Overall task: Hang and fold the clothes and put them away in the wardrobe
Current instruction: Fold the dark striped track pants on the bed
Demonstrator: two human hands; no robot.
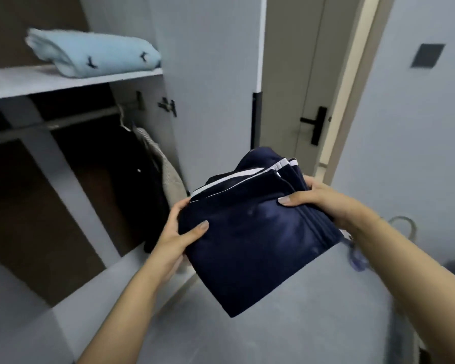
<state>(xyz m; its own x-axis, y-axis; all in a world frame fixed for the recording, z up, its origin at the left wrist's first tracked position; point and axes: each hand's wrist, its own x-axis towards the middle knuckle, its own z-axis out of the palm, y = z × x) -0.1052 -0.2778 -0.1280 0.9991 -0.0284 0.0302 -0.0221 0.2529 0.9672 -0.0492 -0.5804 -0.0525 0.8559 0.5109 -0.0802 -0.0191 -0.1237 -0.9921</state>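
A folded navy garment [250,232] with white trim is held in the air between both hands, in front of the open wardrobe [210,74]. My left hand [177,232] grips its left edge, thumb on top. On the right edge, my right hand [313,199] grips with the thumb pressed over the fold. A folded light-blue garment [95,52] lies on the wardrobe's upper shelf [37,81]. Below the shelf, dark and grey clothes [153,174] hang from the rail [63,123].
The wardrobe's open door panel [216,101] stands just behind the navy garment. A room door with a black handle [314,124] is at the right. A grey surface [286,324] lies below the hands, with a hanger [402,224] at its right edge.
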